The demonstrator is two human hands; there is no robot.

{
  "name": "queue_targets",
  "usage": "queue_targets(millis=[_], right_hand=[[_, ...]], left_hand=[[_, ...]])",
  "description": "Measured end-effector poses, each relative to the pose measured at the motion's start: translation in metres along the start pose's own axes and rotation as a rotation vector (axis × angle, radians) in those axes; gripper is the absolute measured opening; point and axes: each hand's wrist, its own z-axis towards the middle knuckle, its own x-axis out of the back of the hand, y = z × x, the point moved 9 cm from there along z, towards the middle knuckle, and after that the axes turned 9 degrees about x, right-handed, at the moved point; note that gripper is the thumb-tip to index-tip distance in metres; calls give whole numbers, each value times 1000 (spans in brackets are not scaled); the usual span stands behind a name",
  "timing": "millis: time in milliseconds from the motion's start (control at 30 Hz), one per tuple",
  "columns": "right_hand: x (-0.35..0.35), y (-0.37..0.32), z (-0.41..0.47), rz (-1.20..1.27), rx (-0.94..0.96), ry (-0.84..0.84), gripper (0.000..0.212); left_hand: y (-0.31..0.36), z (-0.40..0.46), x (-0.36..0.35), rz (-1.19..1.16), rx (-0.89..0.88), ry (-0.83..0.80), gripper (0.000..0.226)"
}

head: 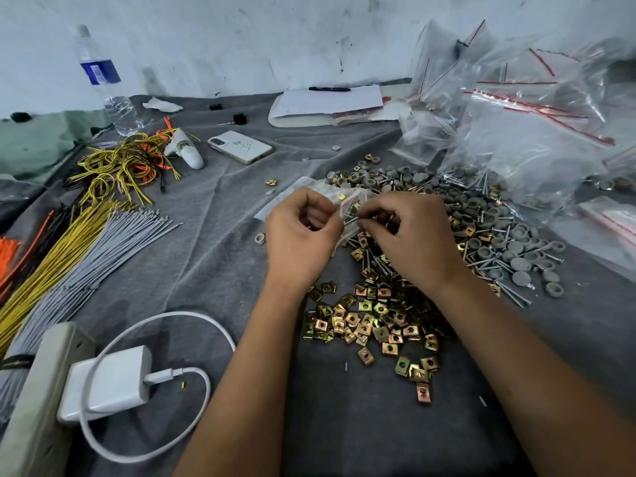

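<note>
Grey cloth (pixel 213 256) covers the worktable, backed by a scuffed white wall. At its middle the left hand (pixel 303 232) pinches the mouth of a small zip bag (pixel 349 208) with a red seal stripe. The right hand (pixel 409 235) pinches a screw (pixel 351 221) between thumb and forefinger, its tip at the bag's opening.

At least one brass-coloured clip nut seems to be inside already, so this pack looks part-filled. Much remains, judging by the heap of clip nuts (pixel 371 315), the grey caps (pixel 499 235) and the loose screws (pixel 509 290).

The water bottle (pixel 99 72) has a blue label too blurred to read. The phone (pixel 240 147) shows only illegible marks on its back.
</note>
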Motion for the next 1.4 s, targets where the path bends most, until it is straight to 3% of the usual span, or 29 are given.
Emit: queue_targets(millis=[267, 433, 500, 600, 667, 833, 1067, 1233, 1333, 1400], right_hand=[[10, 5, 0, 31, -17, -6, 18], [15, 10, 0, -23, -51, 14, 10], [5, 14, -2, -101, -88, -130, 18], [-22, 20, -11, -415, -147, -487, 45], [-29, 18, -14, -557, -138, -589, 52], [-39, 11, -16, -389, -141, -659, 24], [-20, 16, -8, -22, -169, -326, 10], [-9, 26, -8, 101, -256, -175, 5], [-4, 30, -8, 114, -277, -130, 19], [-2, 33, -8, 94, -281, -131, 16]], left_hand=[[-8, 4, 11, -79, 52, 82, 19], [-10, 5, 19, -144, 70, 148, 23], [-12, 5, 24, -216, 90, 200, 25], [-14, 5, 32, -317, 112, 255, 24], [-14, 5, 33, -350, 114, 257, 24], [-11, 4, 31, -321, 106, 237, 24], [-10, 3, 26, -198, 78, 212, 20], [-8, 2, 22, -137, 73, 192, 22], [-7, 2, 20, -103, 68, 180, 23], [-4, 1, 16, -76, 56, 155, 20]])
